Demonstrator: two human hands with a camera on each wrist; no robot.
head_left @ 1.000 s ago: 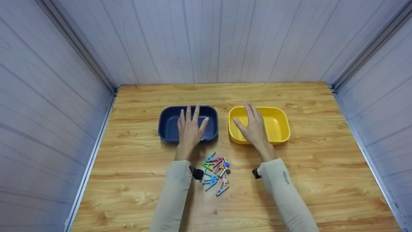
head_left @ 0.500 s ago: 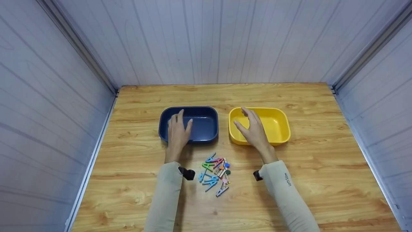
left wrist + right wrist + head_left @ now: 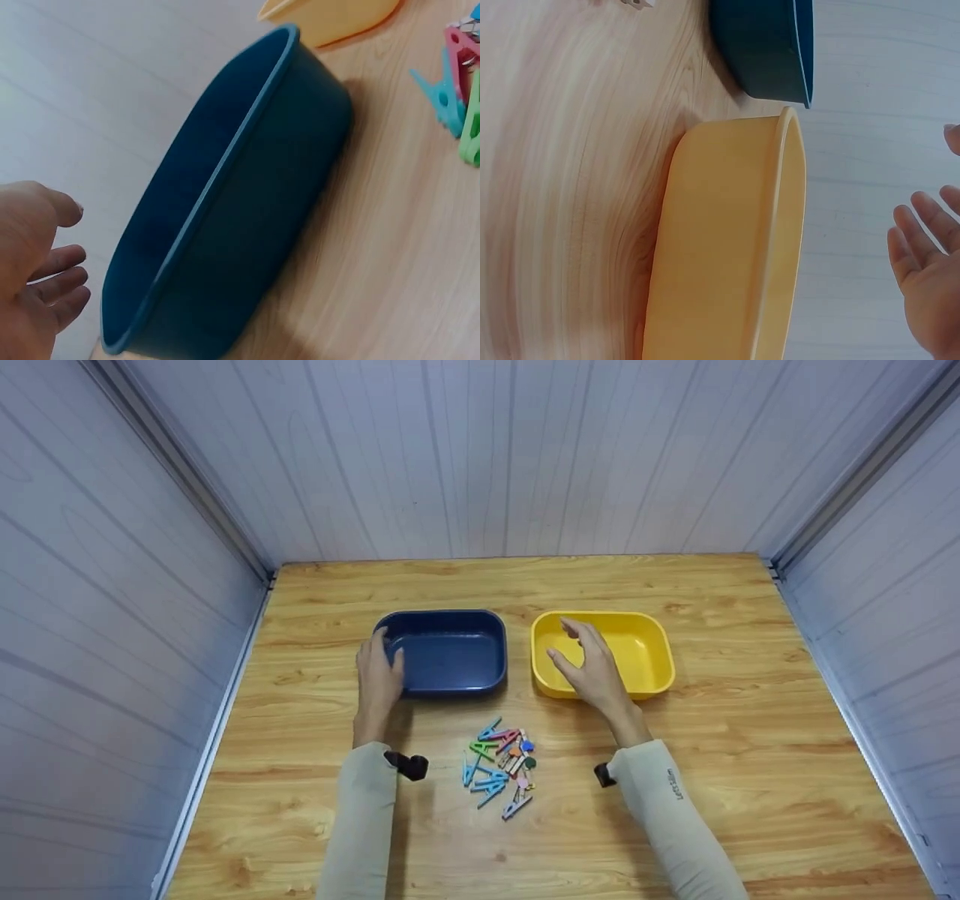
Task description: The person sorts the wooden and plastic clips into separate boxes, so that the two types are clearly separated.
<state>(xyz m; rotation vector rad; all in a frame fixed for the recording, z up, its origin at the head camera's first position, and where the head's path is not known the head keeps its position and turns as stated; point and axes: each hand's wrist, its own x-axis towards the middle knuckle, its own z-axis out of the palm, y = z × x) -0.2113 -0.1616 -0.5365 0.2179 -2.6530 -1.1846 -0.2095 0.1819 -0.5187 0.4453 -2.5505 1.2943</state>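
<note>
My left hand [image 3: 379, 679] is over the left end of a dark blue plastic bin [image 3: 454, 656], fingers slightly bent with nothing between them. In the left wrist view a gap shows between that hand [image 3: 34, 281] and the blue bin's rim [image 3: 199, 206]. Above the left part of a yellow plastic bin [image 3: 643, 654] hovers my right hand [image 3: 598, 673], thumb and fingers spread apart and holding nothing. The right wrist view shows this hand [image 3: 934, 289] clear of the yellow bin [image 3: 712, 247]. Neither bin has visible contents.
In front of the bins lies a loose pile of small clothespins [image 3: 491, 777], some blue, green and pink, others wooden with coloured shapes. All rest on a wood-grain table [image 3: 750, 735]. White panel walls [image 3: 480, 457] stand at the back and both sides.
My left hand has moved left from over the middle of the blue bin to its left end, its fingers less spread. The right hand has barely moved, its fingers bending slightly.
</note>
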